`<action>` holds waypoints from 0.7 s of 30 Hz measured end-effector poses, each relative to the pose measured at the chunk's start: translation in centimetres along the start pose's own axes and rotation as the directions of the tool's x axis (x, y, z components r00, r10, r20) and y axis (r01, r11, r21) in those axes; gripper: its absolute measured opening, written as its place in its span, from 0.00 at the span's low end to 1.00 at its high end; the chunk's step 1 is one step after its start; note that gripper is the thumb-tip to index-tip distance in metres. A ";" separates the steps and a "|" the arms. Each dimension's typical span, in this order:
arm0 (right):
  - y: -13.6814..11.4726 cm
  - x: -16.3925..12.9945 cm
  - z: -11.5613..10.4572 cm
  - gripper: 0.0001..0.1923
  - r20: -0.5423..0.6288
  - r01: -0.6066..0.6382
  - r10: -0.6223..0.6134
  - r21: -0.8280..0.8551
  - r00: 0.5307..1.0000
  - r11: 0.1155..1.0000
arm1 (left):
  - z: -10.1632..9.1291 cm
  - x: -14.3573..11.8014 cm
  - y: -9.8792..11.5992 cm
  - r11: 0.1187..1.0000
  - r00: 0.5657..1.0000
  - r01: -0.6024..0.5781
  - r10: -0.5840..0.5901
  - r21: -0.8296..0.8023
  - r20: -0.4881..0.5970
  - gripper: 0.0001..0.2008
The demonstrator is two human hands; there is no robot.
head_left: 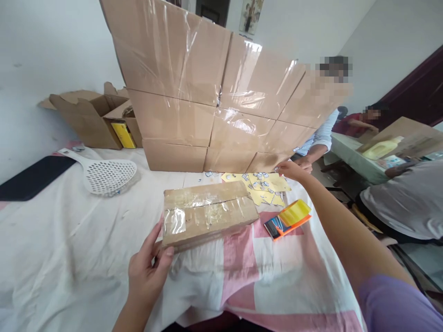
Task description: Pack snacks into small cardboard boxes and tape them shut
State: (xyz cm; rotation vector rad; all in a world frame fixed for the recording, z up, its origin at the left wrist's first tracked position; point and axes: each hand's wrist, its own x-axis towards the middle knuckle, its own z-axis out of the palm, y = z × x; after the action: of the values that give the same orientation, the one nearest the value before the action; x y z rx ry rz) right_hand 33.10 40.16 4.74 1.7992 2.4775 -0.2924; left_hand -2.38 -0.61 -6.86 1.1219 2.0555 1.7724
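White walls close in a desk (pixel 69 258) draped with a white and pink cloth, and I am watching it from the head camera. My left hand (pixel 147 272) at seven o'clock pinches the near left corner of a small taped cardboard box (pixel 207 212), thumb on the side face and fingers tucked beneath the corner, so it is closed on the box; the box lies flat near the middle of the desk. My right hand (pixel 292 170) reaches out to two o'clock and meets the lower right corner of a large flattened carton (pixel 214 92) standing on edge, glossy with clear tape; whether those fingers are gripping or only steadying it I cannot tell. I judge the small box stiff, fairly light, and slick where tape covers it, so the bare cardboard at its corners and edges gives the surest hold. The big carton looks light but floppy, best held low at both ends. Between them at one o'clock lie yellow label sheets (pixel 256 186) and an orange tape dispenser (pixel 287 219). At ten o'clock sit a white slotted skimmer (pixel 104 174) and an open carton (pixel 93 117). Other people work at three o'clock.
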 end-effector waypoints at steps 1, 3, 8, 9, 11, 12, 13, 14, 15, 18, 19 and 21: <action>0.2 -0.1 0.1 0.13 0.030 -0.026 0.026 0.001 0.999 1.000 | 0.0 0.0 0.2 1.000 1.000 0.008 -0.008 -0.003 -0.007 0.29; 0.4 -0.1 0.7 0.16 0.078 -0.069 0.069 -0.004 0.995 0.998 | 0.1 -0.1 0.4 1.000 0.999 0.028 -0.028 -0.012 -0.018 0.29; -0.5 0.0 2.9 0.10 0.157 -0.061 0.061 -0.004 0.986 0.998 | 0.2 -0.3 -0.1 0.999 0.999 0.037 -0.038 -0.017 -0.020 0.30; -0.8 0.0 3.2 0.09 0.159 -0.033 0.032 0.005 0.987 0.999 | 0.2 -0.3 -0.3 0.999 0.999 0.035 -0.035 -0.011 -0.022 0.30; -1.0 -0.1 3.4 0.10 0.096 0.023 -0.026 0.029 0.995 0.999 | 0.1 -0.2 -1.0 0.999 0.999 0.035 -0.035 0.010 -0.032 0.30; -0.9 -0.2 3.3 0.09 0.031 0.040 -0.041 0.040 0.999 0.998 | 0.0 -0.1 -1.4 0.999 0.999 0.035 -0.035 0.017 -0.032 0.31; -0.7 -0.5 3.1 0.09 -0.052 0.043 -0.041 0.049 0.998 0.998 | -0.1 0.0 -1.8 0.999 0.999 0.034 -0.034 0.020 -0.028 0.31; -0.2 -0.8 2.7 0.10 -0.146 0.032 -0.023 0.058 0.989 0.998 | -0.2 0.0 -2.1 0.999 0.999 0.035 -0.034 0.020 -0.020 0.32; 0.4 -1.2 2.2 0.11 -0.242 0.009 0.007 0.065 0.970 0.998 | -0.3 0.0 -2.4 0.999 0.999 0.040 -0.039 0.019 -0.012 0.33; 2.5 -2.5 0.5 0.19 -0.532 -0.077 0.149 0.154 0.834 0.985 | -0.5 -0.2 -3.2 0.995 0.996 0.094 -0.094 0.042 -0.013 0.34; 3.1 -2.8 0.0 0.21 -0.611 -0.083 0.206 0.223 0.764 0.971 | -0.5 -0.3 -3.4 0.992 0.993 0.115 -0.114 0.054 -0.023 0.34; 3.9 -2.7 -0.7 0.23 -0.698 -0.053 0.299 0.352 0.650 0.935 | -0.5 -0.5 -3.9 0.989 0.990 0.133 -0.130 0.067 -0.047 0.35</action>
State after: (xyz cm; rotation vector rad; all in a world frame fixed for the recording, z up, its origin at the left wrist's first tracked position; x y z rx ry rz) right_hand 37.69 38.90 5.47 2.7322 2.8005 0.1418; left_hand -3.90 -1.26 -10.47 0.9498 2.1778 1.6883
